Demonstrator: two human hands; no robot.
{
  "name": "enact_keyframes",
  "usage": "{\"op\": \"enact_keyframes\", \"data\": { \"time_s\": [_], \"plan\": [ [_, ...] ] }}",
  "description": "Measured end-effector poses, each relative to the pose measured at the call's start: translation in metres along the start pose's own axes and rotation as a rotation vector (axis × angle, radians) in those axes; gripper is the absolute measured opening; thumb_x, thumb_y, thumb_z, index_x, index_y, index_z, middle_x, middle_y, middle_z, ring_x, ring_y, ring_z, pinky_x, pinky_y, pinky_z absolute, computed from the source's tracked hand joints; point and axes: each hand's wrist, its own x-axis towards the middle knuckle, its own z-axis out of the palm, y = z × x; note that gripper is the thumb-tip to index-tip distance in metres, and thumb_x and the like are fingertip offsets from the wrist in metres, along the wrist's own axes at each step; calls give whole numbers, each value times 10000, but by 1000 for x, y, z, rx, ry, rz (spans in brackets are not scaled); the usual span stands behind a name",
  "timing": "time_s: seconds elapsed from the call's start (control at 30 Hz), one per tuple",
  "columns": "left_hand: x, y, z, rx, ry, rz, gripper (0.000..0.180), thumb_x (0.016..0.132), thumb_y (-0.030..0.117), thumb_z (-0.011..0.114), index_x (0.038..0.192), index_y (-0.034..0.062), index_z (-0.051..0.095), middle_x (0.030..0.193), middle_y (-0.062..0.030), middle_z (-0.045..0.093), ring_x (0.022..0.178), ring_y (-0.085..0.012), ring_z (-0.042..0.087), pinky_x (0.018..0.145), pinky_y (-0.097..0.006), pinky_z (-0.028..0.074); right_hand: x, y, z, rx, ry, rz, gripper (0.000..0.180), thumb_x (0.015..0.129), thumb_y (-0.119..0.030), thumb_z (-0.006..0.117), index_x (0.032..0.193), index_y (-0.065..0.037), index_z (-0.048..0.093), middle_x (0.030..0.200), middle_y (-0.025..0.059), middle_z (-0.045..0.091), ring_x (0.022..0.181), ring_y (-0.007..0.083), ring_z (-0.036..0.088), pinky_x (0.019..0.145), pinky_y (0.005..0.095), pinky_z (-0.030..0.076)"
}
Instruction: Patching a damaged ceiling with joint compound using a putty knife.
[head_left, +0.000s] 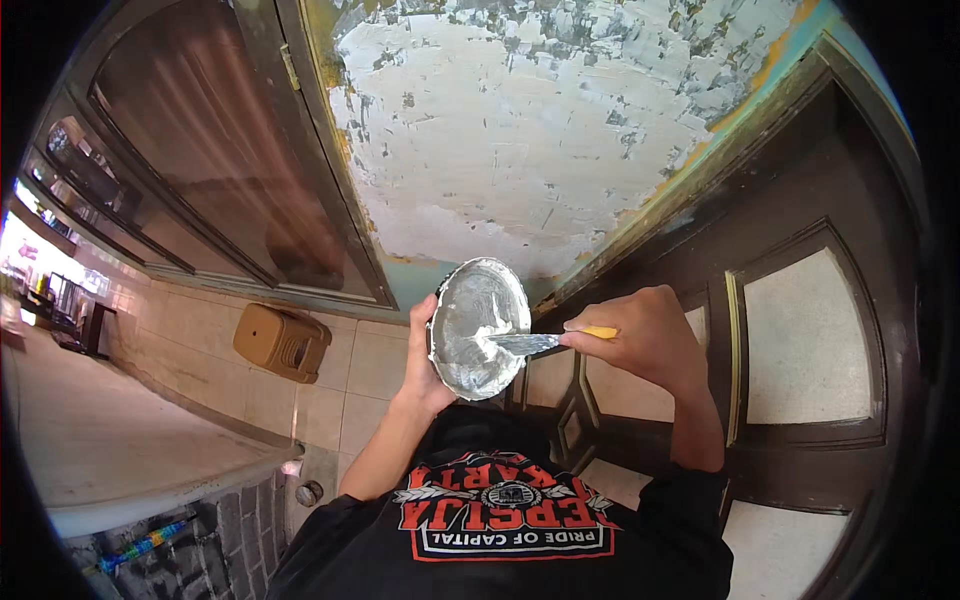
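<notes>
- Running along the far left, a pale tiled floor (120, 430) curves away toward a bright opening, bent by the lens.
- Tan plastic stool (282, 342): lies tipped on its side on the floor tiles, against the foot of a dark wooden window frame (215, 170) with brownish glass.
- Striped stick (150, 545): lies at the lower left on grey paving, below the edge of the floor slab.
- Left hand (425, 365): raised in front of the chest, fingers and thumb clasped around the left rim of a round metal pan (478, 325), which it holds tilted so that the inside faces the camera.
- Pan: sits at the centre of the view, between the two hands and in front of the wall; its inside is smeared with whitish-grey putty.
- Patched wall (520, 130): fills the upper middle, covered in uneven white filler with flecks of old green and yellow paint at its edges.
- Putty knife (535, 342): its blade lies inside the pan, touching the putty; the yellow handle points right.
- Right hand (640, 340): closed firmly around the knife handle.
- Dark panelled door (800, 350): occupies the right, with pale inset panels.
</notes>
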Motion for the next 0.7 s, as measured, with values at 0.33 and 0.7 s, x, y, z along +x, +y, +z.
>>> {"op": "enact_keyframes", "data": {
  "time_s": [0.33,0.7],
  "plan": [
    [5,-2,1,18,-29,-43,779,814,645,395,1320,53,410,1276,-170,486,1112,-310,526,926,-468,447,8,13,3,96,-63,-12,152,729,-258,709,745,-107,712,678,43,662,551,205,605,495,268,434],
    [12,-6,-1,-36,-8,-10,714,830,593,430,1280,39,434,1214,-152,531,1070,-273,555,904,-426,466,15,15,13,271,-115,27,131,735,-199,715,748,-69,703,622,67,640,517,186,588,495,255,421]
  ]
}}
